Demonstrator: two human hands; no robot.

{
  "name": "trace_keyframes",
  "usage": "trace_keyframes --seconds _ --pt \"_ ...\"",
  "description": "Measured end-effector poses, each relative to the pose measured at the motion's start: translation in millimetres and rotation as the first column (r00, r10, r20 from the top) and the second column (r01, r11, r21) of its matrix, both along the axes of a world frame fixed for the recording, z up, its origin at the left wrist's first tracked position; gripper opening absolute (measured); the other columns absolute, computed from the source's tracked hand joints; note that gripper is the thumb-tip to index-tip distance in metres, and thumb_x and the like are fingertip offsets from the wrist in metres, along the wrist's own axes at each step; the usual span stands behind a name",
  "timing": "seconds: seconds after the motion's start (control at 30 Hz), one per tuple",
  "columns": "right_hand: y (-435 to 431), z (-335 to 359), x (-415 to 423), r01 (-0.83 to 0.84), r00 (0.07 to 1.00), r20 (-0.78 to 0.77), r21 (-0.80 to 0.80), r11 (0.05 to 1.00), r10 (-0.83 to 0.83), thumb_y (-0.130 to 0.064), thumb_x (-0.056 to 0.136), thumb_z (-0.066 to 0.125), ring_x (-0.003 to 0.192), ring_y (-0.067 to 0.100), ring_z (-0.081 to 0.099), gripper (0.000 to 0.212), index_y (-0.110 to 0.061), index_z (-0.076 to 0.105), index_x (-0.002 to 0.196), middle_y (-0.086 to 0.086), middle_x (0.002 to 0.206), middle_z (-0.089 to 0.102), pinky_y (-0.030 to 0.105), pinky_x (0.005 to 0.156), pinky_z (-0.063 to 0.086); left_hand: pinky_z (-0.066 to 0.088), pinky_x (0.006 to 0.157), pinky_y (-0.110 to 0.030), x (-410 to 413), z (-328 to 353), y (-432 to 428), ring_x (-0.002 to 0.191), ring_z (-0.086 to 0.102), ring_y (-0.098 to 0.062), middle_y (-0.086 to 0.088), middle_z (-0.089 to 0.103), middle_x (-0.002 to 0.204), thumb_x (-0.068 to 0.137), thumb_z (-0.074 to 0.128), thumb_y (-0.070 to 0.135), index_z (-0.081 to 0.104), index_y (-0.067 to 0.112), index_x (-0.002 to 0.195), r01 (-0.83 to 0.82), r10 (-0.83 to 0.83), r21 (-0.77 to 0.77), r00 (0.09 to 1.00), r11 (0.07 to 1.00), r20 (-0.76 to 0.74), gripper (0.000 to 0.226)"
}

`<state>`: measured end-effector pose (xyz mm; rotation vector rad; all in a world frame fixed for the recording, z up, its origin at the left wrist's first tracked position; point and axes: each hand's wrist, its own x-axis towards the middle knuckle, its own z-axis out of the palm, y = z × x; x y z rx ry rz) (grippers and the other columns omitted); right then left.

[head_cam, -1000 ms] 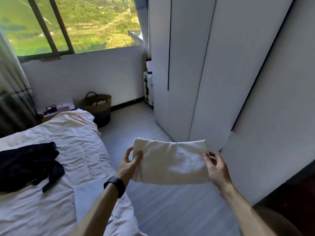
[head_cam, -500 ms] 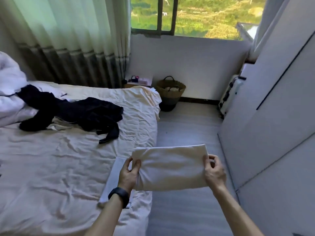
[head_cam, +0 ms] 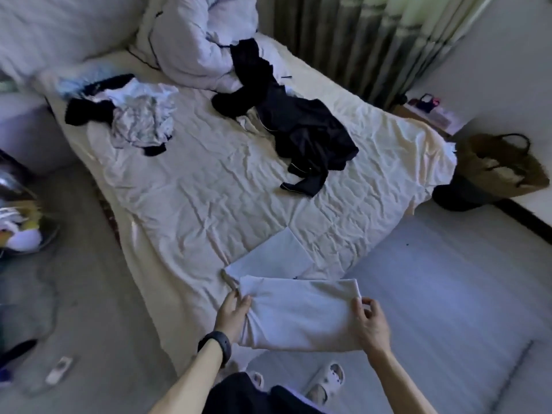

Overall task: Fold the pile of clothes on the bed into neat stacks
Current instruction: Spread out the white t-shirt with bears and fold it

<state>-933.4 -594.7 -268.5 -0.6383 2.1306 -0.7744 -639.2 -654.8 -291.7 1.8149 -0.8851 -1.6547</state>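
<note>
A folded white garment [head_cam: 301,313] hangs flat between my hands over the bed's near corner. My left hand [head_cam: 233,312] grips its left edge and my right hand [head_cam: 370,324] pinches its right edge. Just beyond it, a folded white piece [head_cam: 274,258] lies on the cream bed sheet [head_cam: 209,204]. A heap of black clothes [head_cam: 298,127] sprawls across the bed's far right. A mixed pile of white, grey and black clothes [head_cam: 134,118] sits at the far left.
A white duvet [head_cam: 191,40] is bunched at the head of the bed. A woven basket [head_cam: 495,171] stands on the floor at the right, near the curtains [head_cam: 358,40]. A remote [head_cam: 58,370] lies on the floor at left. Slippers [head_cam: 325,380] are on my feet.
My view has swung left and down from the wardrobe and window to the whole bed. Both hands keep hold of the folded white garment, which is now over the bed's corner.
</note>
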Motion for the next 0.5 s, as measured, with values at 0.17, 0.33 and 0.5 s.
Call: trace_keyframes --seconds 0.17,0.33,0.5 --pt "-57.3 -18.3 -31.4 -0.243 0.970 0.043 0.100 0.965 0.240 -0.050 0.103 0.048 0.087 0.022 0.061 0.029 -0.024 0.060 0.108 0.002 0.106 0.070 0.031 0.064 0.043 0.049 0.100 -0.040 -23.1 -16.6 16.8 0.112 0.061 -0.021 0.000 0.061 0.128 0.097 0.058 0.046 0.049 0.027 0.142 -0.196 0.183 0.114 0.976 0.974 0.114 0.049" --pt "-117.4 -37.1 -32.3 -0.417 0.909 0.068 0.121 0.901 0.412 -0.048 0.103 0.049 0.096 0.029 0.064 0.025 -0.027 0.059 0.110 0.004 0.106 0.068 0.038 0.077 0.053 0.052 0.079 -0.026 -38.1 -35.0 16.8 0.101 0.064 -0.014 0.000 0.064 0.124 0.098 0.056 0.046 0.050 0.024 0.137 -0.386 0.368 0.142 0.920 0.912 0.136 0.045" --pt "-184.7 -73.5 -17.6 -0.507 0.862 0.081 0.106 0.855 0.501 -0.039 0.105 0.052 0.096 0.032 0.066 0.028 -0.017 0.061 0.119 0.012 0.108 0.070 0.041 0.082 0.052 0.046 0.096 -0.035 -39.5 -69.8 -12.9 0.119 0.056 -0.024 0.003 0.052 0.132 0.099 0.055 0.044 0.040 0.024 0.147 -0.492 0.477 0.180 0.871 0.852 0.120 0.054"
